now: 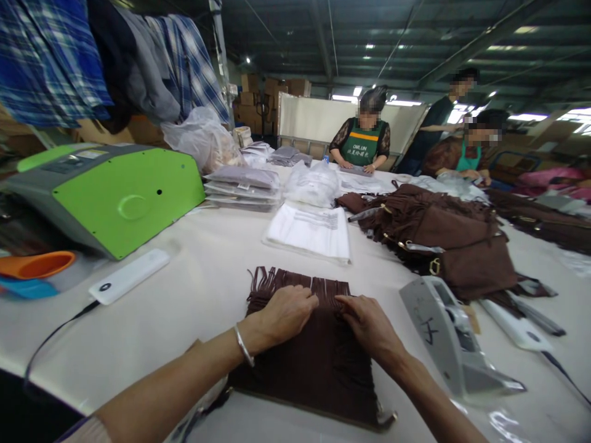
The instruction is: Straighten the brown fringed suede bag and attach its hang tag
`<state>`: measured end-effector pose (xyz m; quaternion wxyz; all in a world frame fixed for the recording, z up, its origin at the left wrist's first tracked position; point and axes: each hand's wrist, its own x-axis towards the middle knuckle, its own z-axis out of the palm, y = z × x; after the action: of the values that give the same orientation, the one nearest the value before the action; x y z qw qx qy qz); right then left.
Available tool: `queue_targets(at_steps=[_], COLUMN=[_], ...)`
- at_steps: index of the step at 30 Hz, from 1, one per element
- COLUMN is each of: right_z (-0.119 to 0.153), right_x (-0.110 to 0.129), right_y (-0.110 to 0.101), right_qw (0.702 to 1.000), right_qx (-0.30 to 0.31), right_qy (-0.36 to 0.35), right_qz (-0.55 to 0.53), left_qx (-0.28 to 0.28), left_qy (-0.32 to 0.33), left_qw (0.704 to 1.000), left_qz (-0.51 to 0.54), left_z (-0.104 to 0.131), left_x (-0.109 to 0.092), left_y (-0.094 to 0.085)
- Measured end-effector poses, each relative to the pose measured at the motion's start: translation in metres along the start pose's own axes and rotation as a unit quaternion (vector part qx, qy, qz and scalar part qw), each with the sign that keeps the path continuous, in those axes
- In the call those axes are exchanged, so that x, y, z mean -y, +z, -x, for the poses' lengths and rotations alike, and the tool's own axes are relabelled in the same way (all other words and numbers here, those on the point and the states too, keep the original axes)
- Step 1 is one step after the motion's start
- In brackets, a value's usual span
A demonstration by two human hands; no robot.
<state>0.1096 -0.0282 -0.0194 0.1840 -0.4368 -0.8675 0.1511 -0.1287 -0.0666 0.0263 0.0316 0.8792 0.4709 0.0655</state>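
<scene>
Both hands lie flat on a brown fringed bag point(305, 351) that rests on the near middle of the white table point(207, 289). The left hand point(286, 312) presses down on the bag's upper left part, fingers held together and slightly curled, tips touching the fringe. The right hand point(369, 323) sits just beside it on the upper right part, fingers likewise together and bent onto the fringe strands; neither hand pinches or lifts anything. A silver bangle point(243, 346) circles the left wrist.

The fringe point(295, 284) fans out along the far edge of the bag, pointing away from the person. Beyond it lies a flat stack of white plastic bags point(311, 232). To the right, a heap of more brown fringed bags point(443, 234) (with metal rings and clasps showing) spreads across the table. Just right of the right forearm stands a grey tape dispenser point(450, 335), tilted, with black marks on its side. On the left are a white power bank point(129, 275) with a black cable, and behind it a green and grey machine point(111, 197). An orange dish point(34, 264) sits at the left edge.

At the far side, three other people stand at the table, their hands on their own packets.
</scene>
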Motion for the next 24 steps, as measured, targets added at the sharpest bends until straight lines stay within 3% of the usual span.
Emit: queue_targets(at_steps=[4,9,12,17,24], right_z=[-0.003,0.004,0.022,0.048,0.041], right_x=[0.005,-0.013,-0.031,-0.045,-0.038], right_y=[-0.005,-0.036,-0.048,-0.040,-0.030], right_qw=[0.997,0.971,0.966,0.967,0.963], right_qx=[-0.032,-0.149,-0.127,-0.083,-0.052], right_qy=[-0.002,0.122,0.174,0.187,0.177], right_qz=[-0.064,-0.142,-0.145,-0.152,-0.197], left_qx=[-0.007,0.024,0.038,0.039,0.031], left_qy=[-0.024,-0.022,-0.025,-0.067,-0.116], left_qw=[0.995,0.994,0.995,0.993,0.987], left_qz=[0.098,0.104,0.091,0.084,0.107], left_z=[-0.023,-0.056,-0.065,-0.062,-0.062], left_x=[-0.013,-0.031,-0.037,-0.039,-0.033], left_y=[0.010,0.018,0.024,0.032,0.028])
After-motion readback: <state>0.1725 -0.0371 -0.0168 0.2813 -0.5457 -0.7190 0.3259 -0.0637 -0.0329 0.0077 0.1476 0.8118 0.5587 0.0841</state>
